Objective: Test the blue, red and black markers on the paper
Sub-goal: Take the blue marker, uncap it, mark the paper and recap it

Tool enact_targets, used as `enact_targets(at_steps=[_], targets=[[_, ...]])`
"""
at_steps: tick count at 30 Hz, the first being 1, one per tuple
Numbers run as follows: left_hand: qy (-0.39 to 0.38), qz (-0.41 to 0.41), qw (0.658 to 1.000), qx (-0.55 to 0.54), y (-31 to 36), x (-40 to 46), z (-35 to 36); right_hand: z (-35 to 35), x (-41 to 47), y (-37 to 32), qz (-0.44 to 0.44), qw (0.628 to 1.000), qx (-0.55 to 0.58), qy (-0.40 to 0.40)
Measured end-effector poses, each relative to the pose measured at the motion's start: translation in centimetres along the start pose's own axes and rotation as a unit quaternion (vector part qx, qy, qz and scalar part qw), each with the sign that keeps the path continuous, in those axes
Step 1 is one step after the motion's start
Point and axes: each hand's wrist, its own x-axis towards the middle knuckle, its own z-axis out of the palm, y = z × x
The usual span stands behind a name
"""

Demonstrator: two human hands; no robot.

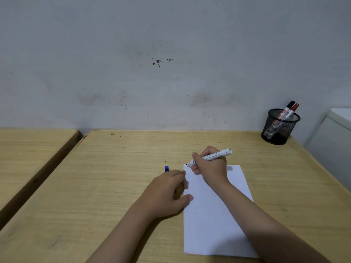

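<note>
2 hands in view, both forearms coming in from 6 o'clock. Right hand (209, 166) sits over the far left corner of the paper (212, 215), wrist bent, fingers curled in a writing grip around 1 uncapped white-barrelled marker (210, 156). Barrel lies tilted, tail pointing to 2 o'clock, dark tip pointing to 9 o'clock at the paper's far left corner; tip contact with the sheet can't be confirmed.

Left hand (167, 190) rests on the table (114, 177) just at 9 o'clock of the paper, fingers loosely curled, thumb touching the sheet's left edge. 1 blue cap (166, 168) sticks out past its fingertips at 12 o'clock; can't tell whether it is pinched or just lying beside them.

1 sheet of paper, blank where visible, lying flat, long side running 6 to 12.

1 black mesh pen cup (279, 128) at 2 o'clock, far right corner, well apart from the hands. 2 markers stand in it: black-capped marker (288, 108) and red-capped marker (293, 109), leaning together to the right.
</note>
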Motion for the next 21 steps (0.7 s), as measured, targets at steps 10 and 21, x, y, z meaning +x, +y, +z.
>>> enact_targets(at_steps=[10,21], targets=[[-0.003,0.013,1.0,0.028,0.09,0.23,-0.08,0.27,0.42,0.61,-0.009,1.0,-0.024,-0.014],[-0.004,0.013,0.999,0.033,0.23,0.3,-0.19,0.23,0.62,0.45,-0.003,0.998,-0.05,-0.031]])
